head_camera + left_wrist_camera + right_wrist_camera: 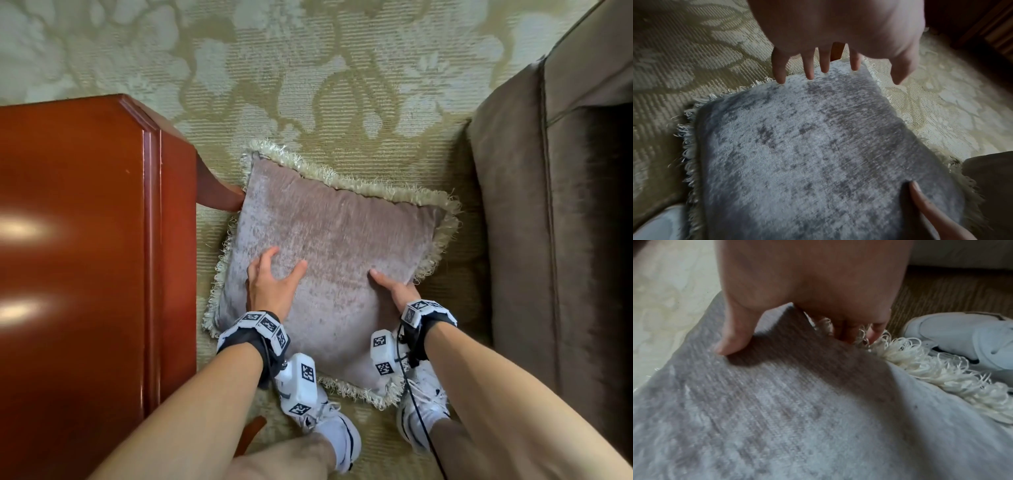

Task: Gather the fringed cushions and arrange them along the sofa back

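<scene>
A mauve-grey cushion with a cream fringe lies flat on the carpet between a table and the sofa. My left hand rests on its top near the left side, fingers spread and straight. In the left wrist view the left hand reaches over the cushion with fingertips near the far edge. My right hand grips the cushion's right edge. The right wrist view shows the right hand with its thumb on top of the cushion and its fingers curled under among the fringe.
A glossy red-brown wooden table stands close on the left, its curved leg touching the cushion's corner. The brown sofa's front fills the right side. Patterned green carpet stretches beyond. My white shoes stand at the cushion's near edge.
</scene>
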